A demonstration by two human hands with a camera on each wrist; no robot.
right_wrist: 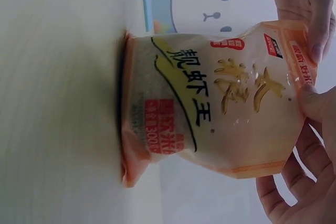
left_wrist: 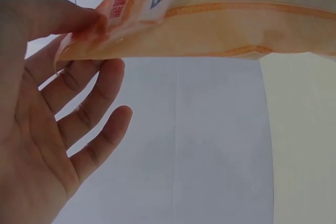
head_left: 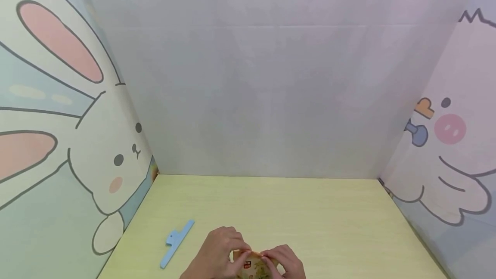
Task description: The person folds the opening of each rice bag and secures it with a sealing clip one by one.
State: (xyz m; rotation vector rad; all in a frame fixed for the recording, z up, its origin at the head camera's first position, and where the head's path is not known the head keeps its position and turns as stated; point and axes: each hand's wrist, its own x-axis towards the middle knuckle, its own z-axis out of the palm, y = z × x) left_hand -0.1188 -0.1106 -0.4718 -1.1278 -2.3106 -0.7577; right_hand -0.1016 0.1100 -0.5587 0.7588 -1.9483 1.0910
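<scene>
An orange-trimmed plastic food bag (head_left: 252, 268) with printed lettering and a 300 g mark is held at the near edge of the table. My left hand (head_left: 221, 251) pinches one top corner between thumb and fingers; in the left wrist view its other fingers curve loosely below. On the other side, my right hand (head_left: 287, 262) pinches the same top edge. The right wrist view has the whole front of the bag (right_wrist: 239, 135), upright with its lower end on the table and its contents low down. Whether the top is sealed I cannot tell.
A light blue bag-sealing clip (head_left: 176, 243) lies on the pale yellow table (head_left: 310, 210), left of my hands. A grey wall (head_left: 263, 98) stands behind, with cartoon-printed panels on both sides, a rabbit (head_left: 104, 141) at left.
</scene>
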